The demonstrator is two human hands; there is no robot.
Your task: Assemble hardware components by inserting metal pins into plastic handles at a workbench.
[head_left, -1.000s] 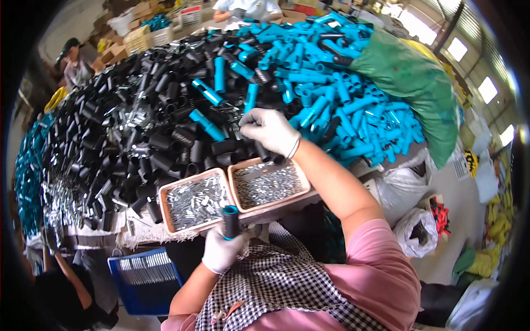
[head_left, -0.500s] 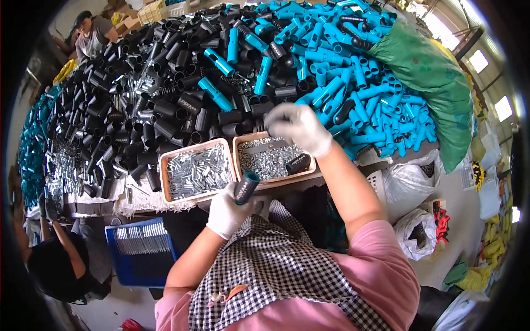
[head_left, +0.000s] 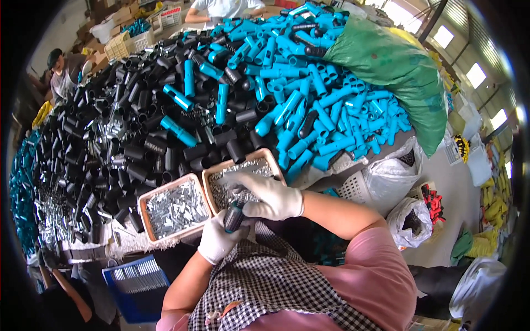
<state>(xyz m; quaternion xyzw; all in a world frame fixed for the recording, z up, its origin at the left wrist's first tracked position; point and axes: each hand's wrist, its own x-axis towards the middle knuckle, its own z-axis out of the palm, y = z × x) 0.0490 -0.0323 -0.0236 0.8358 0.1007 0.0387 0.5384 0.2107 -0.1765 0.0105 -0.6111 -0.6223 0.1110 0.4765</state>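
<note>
Grip: a dark cylinder in the left hand, at 1 o'clock from the palm; its long axis runs roughly 7 to 1.
Left hand: closed on the grip, holding it tilted; white fabric glove.
Right hand: loosely open, thumb apart from the fingers, which point to 10 o'clock; they blur, so I cannot tell whether they have hold of a small piece.
Nearer hand: the left, in contact; from the right palm the grip lies at 8, with the thumb just beside it, touching or not unclear.
Right tray: 12 o'clock from the grip, partly under the right fingers; tan rim, small shiny metal bits.
Left tray: 9 o'clock; longer metal pins, loosely heaped.
Black sleeves: 11 o'clock; hollow cylinders.
Blue tubes: 1 o'clock; glossy, some slotted.
Sack: 2 o'clock; green, creased.
</note>
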